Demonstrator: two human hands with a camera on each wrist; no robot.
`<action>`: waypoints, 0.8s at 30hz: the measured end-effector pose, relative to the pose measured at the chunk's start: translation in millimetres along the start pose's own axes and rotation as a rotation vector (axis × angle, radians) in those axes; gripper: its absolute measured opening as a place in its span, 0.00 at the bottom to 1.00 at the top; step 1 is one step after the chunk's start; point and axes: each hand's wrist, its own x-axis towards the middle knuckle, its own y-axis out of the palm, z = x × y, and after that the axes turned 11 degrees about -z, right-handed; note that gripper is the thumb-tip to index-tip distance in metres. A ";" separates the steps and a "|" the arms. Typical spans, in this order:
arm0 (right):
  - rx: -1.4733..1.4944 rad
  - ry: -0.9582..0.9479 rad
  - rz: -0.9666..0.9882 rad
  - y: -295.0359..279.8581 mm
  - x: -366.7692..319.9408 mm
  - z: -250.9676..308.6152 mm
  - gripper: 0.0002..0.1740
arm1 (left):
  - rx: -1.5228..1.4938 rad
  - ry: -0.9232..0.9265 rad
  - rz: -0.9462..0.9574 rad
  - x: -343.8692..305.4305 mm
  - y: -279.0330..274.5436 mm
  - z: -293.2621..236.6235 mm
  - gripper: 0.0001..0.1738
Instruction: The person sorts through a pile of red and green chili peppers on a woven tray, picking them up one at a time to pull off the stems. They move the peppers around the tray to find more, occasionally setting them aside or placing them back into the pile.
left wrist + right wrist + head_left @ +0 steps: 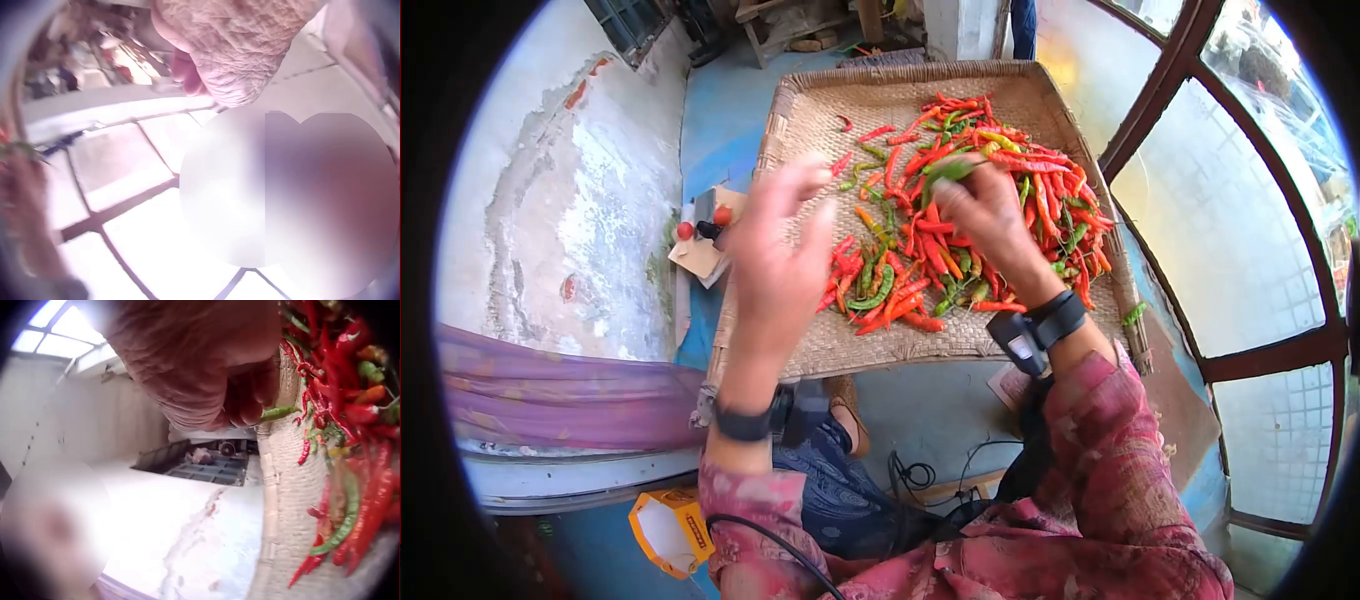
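Red, green and a few yellow chili peppers (900, 290) lie heaped on a woven tray (800, 110), mostly at its middle and right. Over the pile, the right hand (1000, 220) pinches a green pepper (948, 172); from the right wrist view, a green tip (279, 413) sticks out past the curled fingers of that hand (194, 362). The left hand (775, 260), blurred by motion, hovers above the tray's left part with thumb and fingers apart, and no pepper is visible in it. In the left wrist view that hand (237, 50) shows mainly its wrinkled palm side.
Left of the tray, a cardboard box (700, 255) has small red and black items by it. Framed window panes (1220, 220) stand on the right, a stained wall (600, 200) on the left. Black cables (912, 472) and an orange box (675, 530) are on the floor. One green pepper (1135, 314) lies near the tray's right edge.
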 end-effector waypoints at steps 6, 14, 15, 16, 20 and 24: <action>1.115 0.464 -0.383 -41.0 25.6 -4.2 0.10 | 0.678 -0.198 0.557 -60.0 45.2 132.9 0.40; -0.056 0.514 0.328 7.1 -17.4 -20.9 0.14 | 0.777 -0.316 0.838 -59.5 64.8 115.0 0.47; -0.251 0.345 0.368 12.1 -23.1 -26.6 0.15 | 0.714 -0.359 0.794 -64.2 68.3 125.1 0.44; -0.443 0.176 0.405 16.7 -29.6 -32.8 0.16 | 0.652 -0.403 0.751 -67.1 70.2 130.2 0.40; -0.709 0.074 0.443 24.3 -45.3 -44.0 0.19 | 0.690 -0.546 0.702 -59.1 71.5 129.2 0.34; -0.646 0.152 0.332 27.8 -42.3 -48.4 0.21 | 0.356 -0.634 0.356 -46.6 59.6 122.3 0.29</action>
